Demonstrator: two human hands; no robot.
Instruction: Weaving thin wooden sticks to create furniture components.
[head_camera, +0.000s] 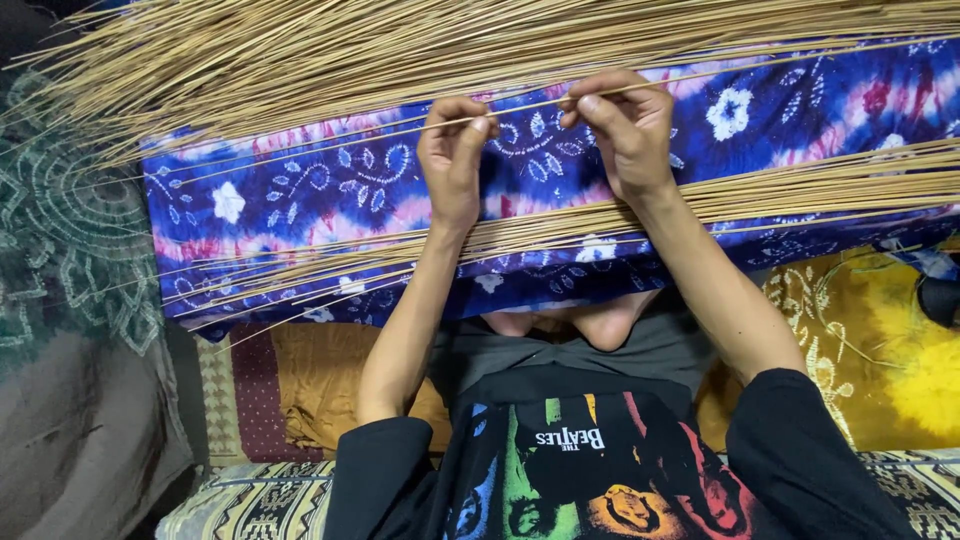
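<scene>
From the head view, the left hand and right hand each pinched one thin stick over the blue patterned cloth, between two stick piles. Bent too hard between the pinches, it could snap.

This looks like a home where handcraft is done while sitting on the floor. Patterned mats and cloths cover the floor at 6 and 7 o'clock, and a yellow printed fabric lies at 4 o'clock. A blue tie-dye cloth is spread in the middle, with heaps of thin dry sticks at 12 o'clock.
</scene>
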